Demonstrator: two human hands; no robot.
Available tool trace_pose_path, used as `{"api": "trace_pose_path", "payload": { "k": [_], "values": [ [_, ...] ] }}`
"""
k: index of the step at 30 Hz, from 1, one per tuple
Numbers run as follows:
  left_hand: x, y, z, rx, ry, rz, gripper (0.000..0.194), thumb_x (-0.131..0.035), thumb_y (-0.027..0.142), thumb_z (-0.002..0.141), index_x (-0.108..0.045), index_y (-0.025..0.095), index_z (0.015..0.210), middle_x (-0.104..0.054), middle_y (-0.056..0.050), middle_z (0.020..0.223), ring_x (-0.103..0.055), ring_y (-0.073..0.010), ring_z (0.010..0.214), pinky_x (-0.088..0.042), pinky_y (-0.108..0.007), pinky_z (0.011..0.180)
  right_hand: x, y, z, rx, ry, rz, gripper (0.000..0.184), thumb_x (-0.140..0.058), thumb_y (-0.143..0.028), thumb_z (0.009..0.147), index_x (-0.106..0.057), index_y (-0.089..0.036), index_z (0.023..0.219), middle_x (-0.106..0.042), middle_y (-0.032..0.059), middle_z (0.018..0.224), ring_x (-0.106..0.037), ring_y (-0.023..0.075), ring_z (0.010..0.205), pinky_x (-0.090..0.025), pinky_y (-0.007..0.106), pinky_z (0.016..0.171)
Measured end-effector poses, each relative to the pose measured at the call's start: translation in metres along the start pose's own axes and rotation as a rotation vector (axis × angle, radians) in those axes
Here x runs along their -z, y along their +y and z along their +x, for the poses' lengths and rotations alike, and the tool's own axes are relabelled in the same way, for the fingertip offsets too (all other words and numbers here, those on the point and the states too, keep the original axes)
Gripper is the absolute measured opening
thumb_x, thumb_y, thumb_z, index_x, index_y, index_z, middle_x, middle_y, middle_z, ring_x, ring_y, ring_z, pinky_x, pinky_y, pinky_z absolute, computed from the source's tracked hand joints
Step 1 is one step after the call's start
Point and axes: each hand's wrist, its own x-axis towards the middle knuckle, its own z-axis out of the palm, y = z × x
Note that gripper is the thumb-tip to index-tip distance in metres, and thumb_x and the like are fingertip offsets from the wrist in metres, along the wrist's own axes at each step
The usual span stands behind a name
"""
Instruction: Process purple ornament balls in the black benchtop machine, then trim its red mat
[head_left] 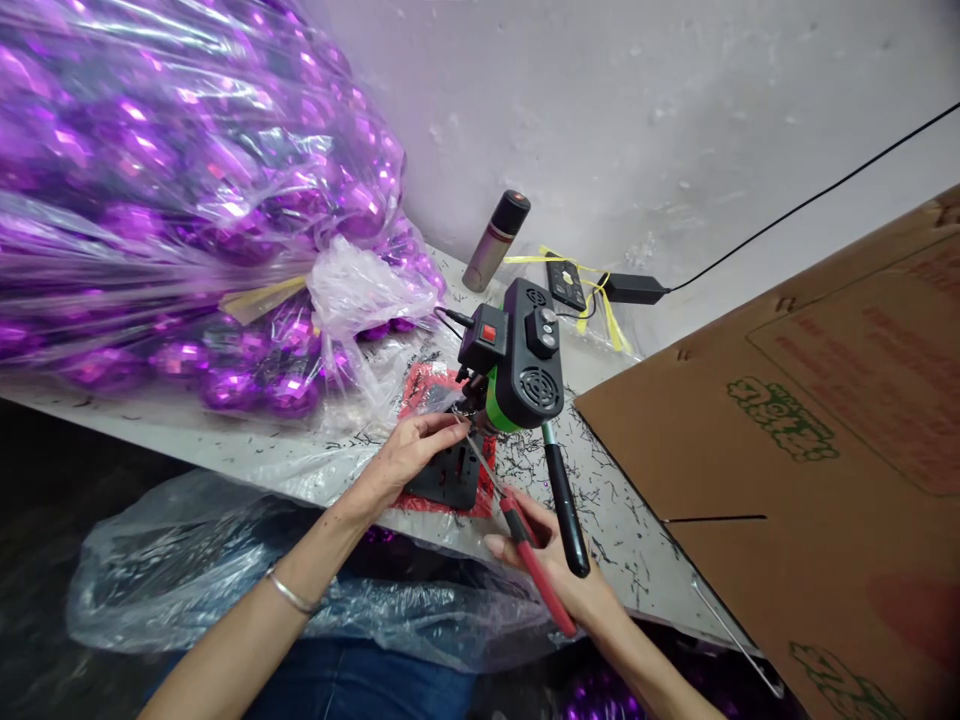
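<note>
Bench machine (pixel 525 350), black with a green band, stands on the littered pale table (pixel 634 580), between a clear sack of shiny purple balls (pixel 225 180) on the left and a brown carton (pixel 825 440) on the right. Clear plastic (pixel 217 590) spreads over the person's lap (pixel 352 680). The left hand (pixel 409 450) reaches in just below the machine's head, thumb and fingertips drawn together; whether they pinch anything, I cannot tell. The right hand (pixel 557 556) grasps a red-handled tool (pixel 546 590), its slim metal end pointing up to the left fingertips. Behind the machine stand a dark-capped bottle (pixel 495 245) and, near yellow strips (pixel 615 325), lies a black phone-like object (pixel 566 282). Thin black shreds (pixel 536 462) lie strewn over the tabletop
</note>
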Motion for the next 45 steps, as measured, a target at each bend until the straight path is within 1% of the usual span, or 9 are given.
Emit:
{"api": "trace_pose_path", "payload": {
  "k": [3, 6, 15, 18, 24, 31, 34, 38, 45],
  "values": [
    [0.002, 0.002, 0.003, 0.016, -0.031, 0.007, 0.032, -0.080, 0.045, 0.073, -0.082, 0.020, 0.091, -0.081, -0.008, 0.095, -0.073, -0.0283, 0.093, -0.054, -0.037, 0.082, -0.015, 0.007, -0.006, -0.103, -0.019, 0.093, 0.069, -0.080, -0.049, 0.069, -0.070, -0.015, 0.129, -0.078, 0.0089, 0.108, -0.072, 0.0281, 0.102, -0.059, 0.036, 0.091],
    [0.003, 0.002, 0.005, -0.005, -0.044, 0.018, 0.030, -0.080, 0.044, 0.073, -0.082, 0.021, 0.091, -0.081, -0.008, 0.097, -0.072, -0.0294, 0.096, -0.054, -0.038, 0.086, -0.015, 0.008, -0.006, -0.072, 0.004, 0.056, 0.071, -0.077, -0.048, 0.074, -0.064, -0.016, 0.137, -0.078, 0.0074, 0.103, -0.072, 0.0268, 0.098, -0.059, 0.036, 0.089],
    [-0.011, -0.008, -0.010, -0.039, 0.102, -0.069, 0.041, -0.082, 0.047, 0.068, -0.078, 0.018, 0.098, -0.079, -0.008, 0.102, -0.069, -0.0271, 0.100, -0.051, -0.037, 0.091, 0.064, -0.006, 0.037, 0.144, -0.086, -0.327, 0.061, -0.076, -0.032, 0.074, -0.068, -0.022, 0.133, -0.079, 0.0039, 0.097, -0.073, 0.0255, 0.085, -0.060, 0.035, 0.079],
    [-0.017, -0.013, -0.016, -0.024, 0.162, -0.102, 0.049, -0.083, 0.051, 0.066, -0.077, 0.017, 0.100, -0.078, -0.007, 0.097, -0.069, -0.0241, 0.093, -0.051, -0.033, 0.084, 0.088, -0.027, 0.059, 0.135, -0.225, -0.457, 0.062, -0.080, -0.035, 0.070, -0.070, -0.025, 0.131, -0.078, -0.0010, 0.086, -0.070, 0.0235, 0.080, -0.057, 0.031, 0.073],
    [-0.023, -0.015, -0.020, 0.011, 0.225, -0.134, 0.048, -0.083, 0.055, 0.066, -0.079, 0.017, 0.095, -0.078, -0.007, 0.094, -0.068, -0.0220, 0.087, -0.050, -0.030, 0.076, 0.099, -0.046, 0.075, 0.031, -0.441, -0.364, 0.056, -0.084, -0.040, 0.065, -0.077, -0.025, 0.118, -0.077, -0.0022, 0.091, -0.068, 0.0210, 0.082, -0.054, 0.028, 0.072],
    [-0.017, -0.007, -0.011, 0.070, 0.179, -0.089, 0.033, -0.084, 0.047, 0.069, -0.081, 0.019, 0.087, -0.079, -0.005, 0.087, -0.068, -0.0208, 0.082, -0.049, -0.028, 0.071, 0.045, -0.014, 0.027, -0.039, -0.212, -0.165, 0.043, -0.076, -0.046, 0.069, -0.080, -0.020, 0.104, -0.075, 0.0038, 0.091, -0.068, 0.0258, 0.088, -0.057, 0.037, 0.079],
    [-0.012, -0.005, -0.007, 0.088, 0.155, -0.071, 0.028, -0.085, 0.043, 0.068, -0.082, 0.020, 0.085, -0.079, -0.004, 0.085, -0.068, -0.0212, 0.082, -0.048, -0.028, 0.071, 0.033, -0.011, 0.015, -0.020, -0.136, -0.169, 0.056, -0.073, -0.050, 0.073, -0.076, -0.019, 0.119, -0.076, 0.0077, 0.104, -0.069, 0.0297, 0.097, -0.058, 0.040, 0.083],
    [-0.011, -0.010, -0.008, 0.055, 0.157, -0.124, 0.033, -0.086, 0.041, 0.067, -0.083, 0.020, 0.092, -0.079, -0.005, 0.087, -0.067, -0.0210, 0.082, -0.047, -0.029, 0.070, 0.049, -0.019, 0.020, 0.088, -0.062, -0.470, 0.060, -0.067, -0.040, 0.081, -0.063, -0.023, 0.138, -0.078, 0.0055, 0.104, -0.073, 0.0272, 0.089, -0.058, 0.037, 0.078],
    [-0.015, -0.029, -0.009, -0.028, 0.153, -0.268, 0.050, -0.089, 0.042, 0.063, -0.081, 0.020, 0.107, -0.079, -0.006, 0.099, -0.066, -0.0176, 0.082, -0.048, -0.026, 0.070, 0.078, -0.044, 0.018, 0.509, 0.193, -1.081, 0.056, -0.060, -0.024, 0.079, -0.066, -0.025, 0.135, -0.078, 0.0087, 0.104, -0.074, 0.0260, 0.088, -0.056, 0.029, 0.064]
  ]
}}
